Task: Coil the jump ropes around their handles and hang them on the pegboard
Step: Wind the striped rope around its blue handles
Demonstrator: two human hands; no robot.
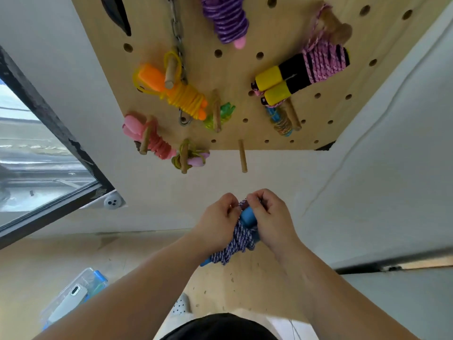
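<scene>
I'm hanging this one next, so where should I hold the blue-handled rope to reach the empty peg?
Probably hold the blue-handled rope round its wound middle, from below: the coils there bind the handles together, and the top end is left free for the empty peg.

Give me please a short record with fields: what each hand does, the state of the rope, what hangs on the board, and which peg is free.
jump rope: purple-white cord wound round blue handles, not yet hung
left hand: grips the jump rope near its upper end
right hand: pinches the cord at the upper end
pegboard: wooden, above the hands
hung already: yellow rope, purple rope, pink rope on yellow-black handles, several others
free peg: bare, bottom row, directly above the hands
</scene>
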